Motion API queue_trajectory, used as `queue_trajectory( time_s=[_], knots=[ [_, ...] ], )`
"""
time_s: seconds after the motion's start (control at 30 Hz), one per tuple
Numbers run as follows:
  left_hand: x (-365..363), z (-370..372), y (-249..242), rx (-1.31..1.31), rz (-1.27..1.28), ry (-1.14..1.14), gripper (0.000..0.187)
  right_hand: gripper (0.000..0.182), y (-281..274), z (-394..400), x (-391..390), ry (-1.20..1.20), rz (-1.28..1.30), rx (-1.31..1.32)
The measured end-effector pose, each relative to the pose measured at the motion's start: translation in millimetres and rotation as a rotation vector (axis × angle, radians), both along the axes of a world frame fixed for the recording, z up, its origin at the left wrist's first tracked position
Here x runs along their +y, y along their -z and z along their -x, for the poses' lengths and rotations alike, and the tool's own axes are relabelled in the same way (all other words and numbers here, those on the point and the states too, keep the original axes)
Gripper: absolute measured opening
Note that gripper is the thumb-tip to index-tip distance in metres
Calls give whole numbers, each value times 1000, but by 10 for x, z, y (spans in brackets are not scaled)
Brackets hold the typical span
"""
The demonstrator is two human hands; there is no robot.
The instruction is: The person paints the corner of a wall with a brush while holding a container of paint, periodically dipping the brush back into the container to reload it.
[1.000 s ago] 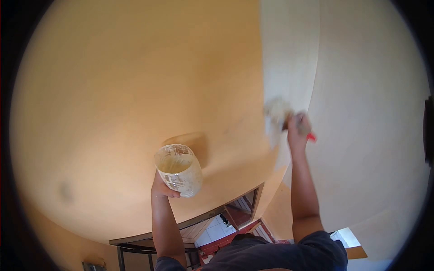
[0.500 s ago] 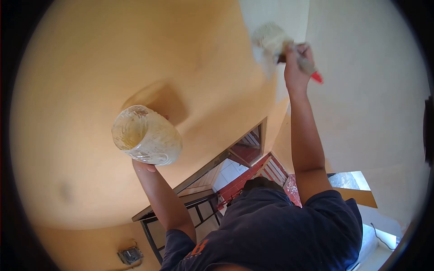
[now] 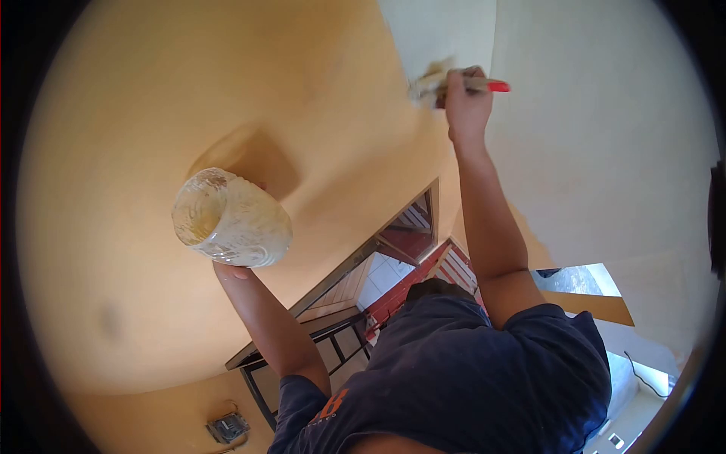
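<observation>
In the head view my right hand (image 3: 466, 102) grips a paintbrush (image 3: 480, 85) with a red-tipped handle. Its blurred, paint-covered bristles meet the wall where fresh white paint (image 3: 435, 34) borders the yellow-orange wall (image 3: 325, 98). At the left, my left hand (image 3: 239, 272) is closed round a clear plastic paint container (image 3: 253, 227), smeared with whitish paint. The container is tilted, its open mouth facing the upper left. Most of my left fingers are hidden behind it.
Below the arms are a window or door frame (image 3: 427, 216) and a black metal railing (image 3: 333, 327). An open electrical box (image 3: 227, 428) with wires sits in the wall at the lower left. A pale wall (image 3: 605, 151) rises on the right.
My right hand has moved left and slightly down with the paintbrush, whose handle has turned from slanting to nearly level. The container appears slightly further left and higher.
</observation>
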State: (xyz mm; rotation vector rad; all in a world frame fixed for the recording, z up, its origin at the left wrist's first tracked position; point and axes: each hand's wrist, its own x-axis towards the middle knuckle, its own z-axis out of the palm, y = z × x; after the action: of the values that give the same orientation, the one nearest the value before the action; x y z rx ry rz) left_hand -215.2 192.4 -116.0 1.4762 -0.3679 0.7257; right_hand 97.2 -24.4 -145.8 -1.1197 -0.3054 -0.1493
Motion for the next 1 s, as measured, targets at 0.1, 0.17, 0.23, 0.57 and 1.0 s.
queue_trajectory(
  time_s=[0.1, 0.17, 0.23, 0.57, 1.0],
  knots=[
    [6, -14, 0, -35, -39, 31, 124, 12, -61, -33, -100, -24, -354, 102],
    [-5, -14, 8, -28, -42, -6, 123, 12, 27, 21, -144, -37, -378, 88],
    [-5, -14, 20, -40, -36, -6, 123, 12, 374, 36, -40, 12, -285, 0],
    [-12, -30, 8, -32, -52, 23, 122, 15, 1550, 366, -721, -141, 221, 362],
    [41, -16, 12, -44, -7, 96, 125, 56, 2026, 458, -1120, 86, 1427, 147]
  ],
)
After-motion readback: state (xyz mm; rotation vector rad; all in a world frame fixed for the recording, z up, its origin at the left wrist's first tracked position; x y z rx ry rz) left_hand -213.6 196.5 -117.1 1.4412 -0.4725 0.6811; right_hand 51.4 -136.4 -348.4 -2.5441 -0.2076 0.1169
